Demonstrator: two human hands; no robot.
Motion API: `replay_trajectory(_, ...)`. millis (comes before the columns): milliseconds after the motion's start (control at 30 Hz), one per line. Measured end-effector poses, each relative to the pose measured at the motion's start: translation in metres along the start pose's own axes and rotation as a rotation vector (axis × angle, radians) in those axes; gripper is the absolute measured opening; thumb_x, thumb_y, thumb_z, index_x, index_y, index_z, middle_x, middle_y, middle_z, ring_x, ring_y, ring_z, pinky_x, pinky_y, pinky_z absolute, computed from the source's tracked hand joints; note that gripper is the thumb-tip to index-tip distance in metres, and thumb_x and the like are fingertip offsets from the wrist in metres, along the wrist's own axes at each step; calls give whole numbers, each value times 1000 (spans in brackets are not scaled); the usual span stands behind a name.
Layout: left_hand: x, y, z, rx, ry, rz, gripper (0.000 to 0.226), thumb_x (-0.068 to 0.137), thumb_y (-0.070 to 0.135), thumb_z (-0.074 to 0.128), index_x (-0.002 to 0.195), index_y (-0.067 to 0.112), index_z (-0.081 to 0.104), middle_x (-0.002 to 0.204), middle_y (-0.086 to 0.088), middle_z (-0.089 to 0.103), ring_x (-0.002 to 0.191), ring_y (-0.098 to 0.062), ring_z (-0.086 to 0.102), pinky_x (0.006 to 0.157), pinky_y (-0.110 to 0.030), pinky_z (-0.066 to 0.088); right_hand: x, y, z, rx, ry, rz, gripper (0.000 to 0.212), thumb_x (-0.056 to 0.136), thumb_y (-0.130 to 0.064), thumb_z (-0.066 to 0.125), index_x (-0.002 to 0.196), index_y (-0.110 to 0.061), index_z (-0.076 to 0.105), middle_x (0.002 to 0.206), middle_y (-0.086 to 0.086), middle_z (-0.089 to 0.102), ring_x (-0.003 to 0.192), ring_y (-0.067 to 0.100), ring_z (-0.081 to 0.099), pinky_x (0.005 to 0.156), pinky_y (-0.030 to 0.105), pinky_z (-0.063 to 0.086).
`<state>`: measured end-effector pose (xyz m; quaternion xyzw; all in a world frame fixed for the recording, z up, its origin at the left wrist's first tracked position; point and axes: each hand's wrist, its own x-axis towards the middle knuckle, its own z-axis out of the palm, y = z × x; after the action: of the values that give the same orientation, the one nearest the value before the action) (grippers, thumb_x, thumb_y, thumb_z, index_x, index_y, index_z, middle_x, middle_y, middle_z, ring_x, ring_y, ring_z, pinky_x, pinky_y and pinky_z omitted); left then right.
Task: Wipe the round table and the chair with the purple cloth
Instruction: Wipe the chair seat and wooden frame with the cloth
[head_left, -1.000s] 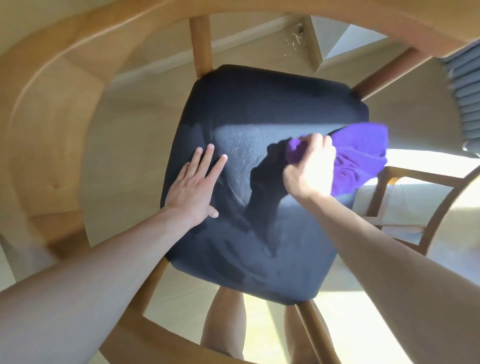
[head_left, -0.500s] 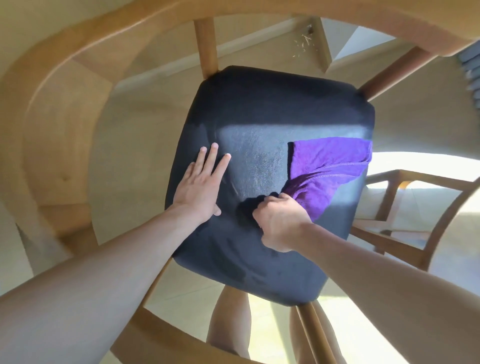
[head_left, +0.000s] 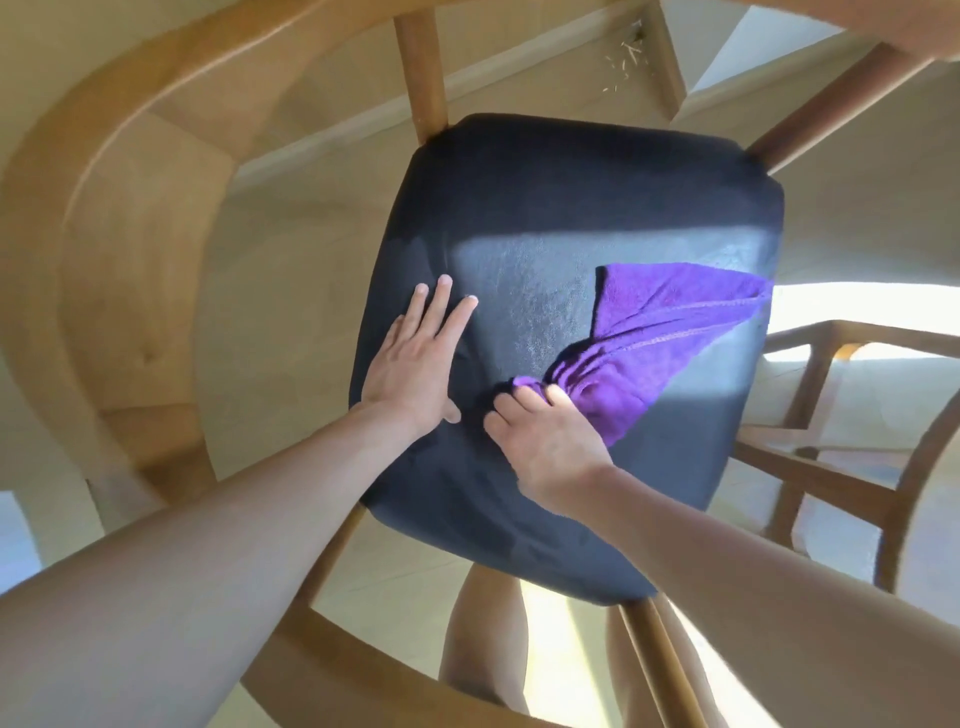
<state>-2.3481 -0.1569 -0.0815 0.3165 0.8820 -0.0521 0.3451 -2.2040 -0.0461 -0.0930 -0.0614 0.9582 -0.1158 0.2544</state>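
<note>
A wooden chair with a dark padded seat (head_left: 561, 197) fills the middle of the head view. The purple cloth (head_left: 670, 332) lies spread on the seat's right half, reaching its right edge. My right hand (head_left: 545, 441) grips the cloth's bunched near corner at the seat's middle. My left hand (head_left: 415, 364) rests flat on the seat's left part, fingers straight, just left of my right hand. The round table is not in view.
The chair's curved wooden backrest and arm (head_left: 104, 234) wrap around the left and top. A second wooden chair frame (head_left: 831, 467) stands at the right. Pale floor (head_left: 291, 291) lies below, sunlit at the right. My legs (head_left: 483, 649) show under the seat.
My right hand dragged the cloth from the seat's right edge toward me and to the left, so the cloth trails behind it. My left hand stayed flat in place.
</note>
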Motion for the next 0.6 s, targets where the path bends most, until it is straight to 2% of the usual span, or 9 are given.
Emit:
replay_trajectory(67,1,1,1,3,-3,-1,141,64,25,98,163,30,-2,170,5,-24,158,-20,-16,129,-38,12,-16,17,-3,69,-124,-66,32,90,-26,57,121,-23,54,121,-2,51,120,21,44,101,36,31)
replay_trajectory(100,1,2,2,0,-7,-1,141,64,23,97,163,30,-2,169,5,-25,158,-20,-16,129,-38,12,-22,27,-10,175,-114,-20,24,87,-24,57,111,-26,59,115,-4,56,116,20,47,98,33,32)
replay_trajectory(200,0,7,3,-5,1,-12,134,70,10,91,163,28,-3,169,3,-26,158,-23,-17,129,-40,13,-40,65,-37,574,-1,300,7,76,-18,60,78,-24,60,86,-8,64,90,19,61,74,27,42)
replay_trajectory(333,-1,27,1,-44,4,-67,114,75,-14,62,162,21,-3,169,-3,-25,157,-31,-18,128,-44,17,-70,104,-83,1004,52,689,14,87,-6,69,78,-17,68,48,-10,58,43,3,51,43,17,37)
replay_trajectory(400,-1,40,-2,-79,2,-106,108,75,-13,57,161,17,-1,169,-7,-25,157,-35,-17,127,-44,18,-83,109,-99,1131,90,825,21,90,3,57,80,-13,67,54,-3,60,50,15,52,44,23,39)
replay_trajectory(467,2,54,-7,-134,12,-150,101,75,-9,60,158,11,6,169,-11,-21,158,-35,-13,126,-41,18,-96,111,-110,1257,161,867,33,87,13,41,80,-10,63,59,1,60,61,22,56,44,17,41)
replay_trajectory(533,4,67,-11,-123,31,-125,98,77,-4,67,156,12,12,169,-12,-19,158,-32,-10,125,-40,17,-107,107,-129,1527,150,875,33,88,17,34,83,-4,59,53,3,59,53,16,63,42,9,41)
replay_trajectory(567,4,74,-11,-96,40,-80,101,78,0,72,158,15,11,169,-11,-19,158,-31,-9,125,-40,16,-110,105,-140,1656,127,865,33,89,18,32,87,-2,58,56,9,60,54,14,68,52,14,51)
replay_trajectory(600,5,80,-10,-72,47,-21,105,80,6,75,160,18,9,169,-9,-18,158,-30,-8,126,-41,15,-111,105,-145,1716,134,855,33,88,18,32,91,-1,59,66,18,64,66,19,74,66,29,60)
